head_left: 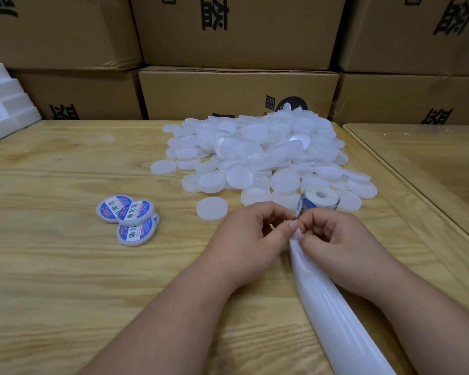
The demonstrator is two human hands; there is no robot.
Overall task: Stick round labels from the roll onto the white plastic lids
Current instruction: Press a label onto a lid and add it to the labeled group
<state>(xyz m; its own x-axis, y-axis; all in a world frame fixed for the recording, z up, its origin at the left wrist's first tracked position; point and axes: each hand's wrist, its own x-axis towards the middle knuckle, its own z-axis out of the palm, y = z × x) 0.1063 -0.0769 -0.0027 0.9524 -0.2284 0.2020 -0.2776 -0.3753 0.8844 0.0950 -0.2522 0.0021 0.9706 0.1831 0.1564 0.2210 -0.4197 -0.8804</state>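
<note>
Three labelled lids (130, 216) done; a large pile of white lids (257, 155) is left, one bare lid (212, 208) nearest us. Our left hand (251, 234) and right hand (333, 236) pinch the backing strip (333, 315) below the label roll (319, 198), peeling. Labels read 助焊膏.

Both forearms angled inward, left hand (251, 234) and right hand (333, 236) meeting at centre, fingers curled, thumb-and-fingertip pinches nearly touching.

A wooden desk (65, 266) with white foam blocks (6, 104) at its far left corner. Stacked cardboard boxes (238, 31) printed with black characters stand behind it.
</note>
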